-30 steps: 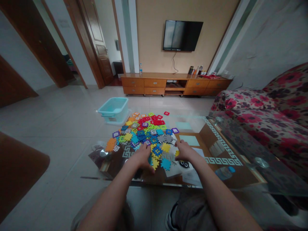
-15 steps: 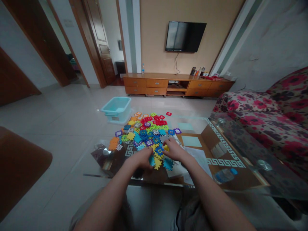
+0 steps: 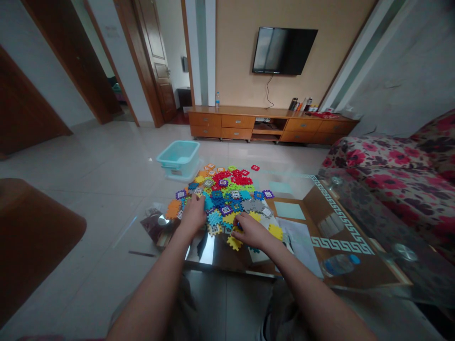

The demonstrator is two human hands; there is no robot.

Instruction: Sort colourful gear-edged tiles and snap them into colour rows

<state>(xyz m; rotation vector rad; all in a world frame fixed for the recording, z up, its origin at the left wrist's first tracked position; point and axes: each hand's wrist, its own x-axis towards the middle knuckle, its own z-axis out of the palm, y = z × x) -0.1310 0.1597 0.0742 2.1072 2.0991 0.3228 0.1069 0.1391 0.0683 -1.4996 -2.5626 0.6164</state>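
A heap of interlocking plastic building tiles in many colours lies on the glass table. My left hand is over the heap's left side, its fingers drawn together at the tiles beside a cyan tile; what they hold, if anything, is hidden. At the near edge of the heap, my right hand has its fingers closed around a blue tile, mostly covered by the fingers. A yellow tile lies just below those fingers, and another yellow tile sits right of the wrist.
A light-blue plastic tub stands beyond the heap at the left. Paper sheets and a water bottle are on the right of the glass table. A brown seat stands left, a floral sofa right.
My left hand has moved away from the near edge, up and left over the heap. My right hand stays near the front, now closed over the blue tile. The view has shifted slightly.
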